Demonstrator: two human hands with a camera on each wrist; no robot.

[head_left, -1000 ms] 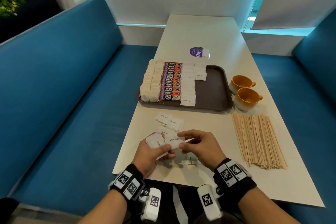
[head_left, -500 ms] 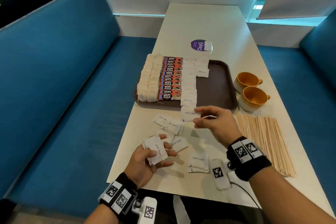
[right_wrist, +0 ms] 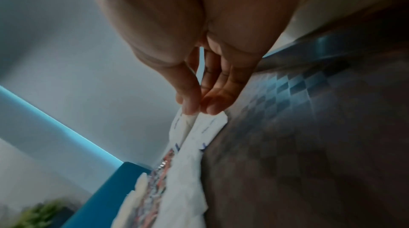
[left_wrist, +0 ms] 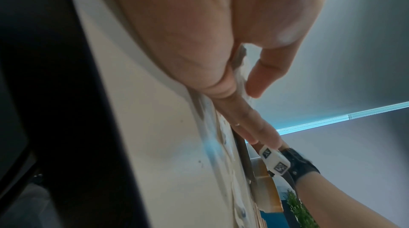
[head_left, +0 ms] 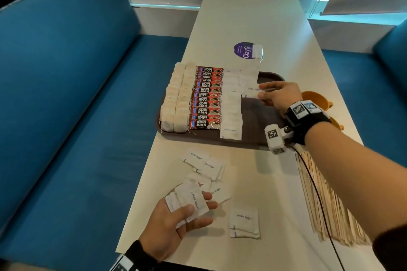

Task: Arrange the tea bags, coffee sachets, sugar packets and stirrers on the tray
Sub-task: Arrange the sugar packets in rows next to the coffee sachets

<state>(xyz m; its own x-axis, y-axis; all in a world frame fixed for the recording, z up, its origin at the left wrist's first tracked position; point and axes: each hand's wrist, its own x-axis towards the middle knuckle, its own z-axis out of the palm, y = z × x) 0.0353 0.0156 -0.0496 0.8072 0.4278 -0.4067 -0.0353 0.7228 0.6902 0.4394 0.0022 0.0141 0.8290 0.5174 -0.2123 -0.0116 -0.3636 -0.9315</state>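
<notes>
A dark brown tray (head_left: 259,121) carries rows of tea bags (head_left: 176,97), red coffee sachets (head_left: 207,99) and white sugar packets (head_left: 231,108). My right hand (head_left: 263,92) reaches over the tray and pinches one sugar packet (head_left: 251,91) at the near end of the tray's second, shorter sugar row; in the right wrist view thumb and fingertips (right_wrist: 212,107) meet on the packet (right_wrist: 188,123). My left hand (head_left: 187,211) holds a small stack of sugar packets (head_left: 191,200), palm up, above the table's near edge. Wooden stirrers (head_left: 330,200) lie on the table at the right.
Loose sugar packets (head_left: 204,165) lie on the white table between tray and left hand, with two more (head_left: 244,222) nearer me. Two orange cups (head_left: 317,99) stand right of the tray. A purple sticker with a tea bag (head_left: 248,50) lies beyond it. Blue benches flank the table.
My right hand has carried a sugar packet from near my left hand forward to the tray's second sugar row. The left hand stayed near the table edge with its stack.
</notes>
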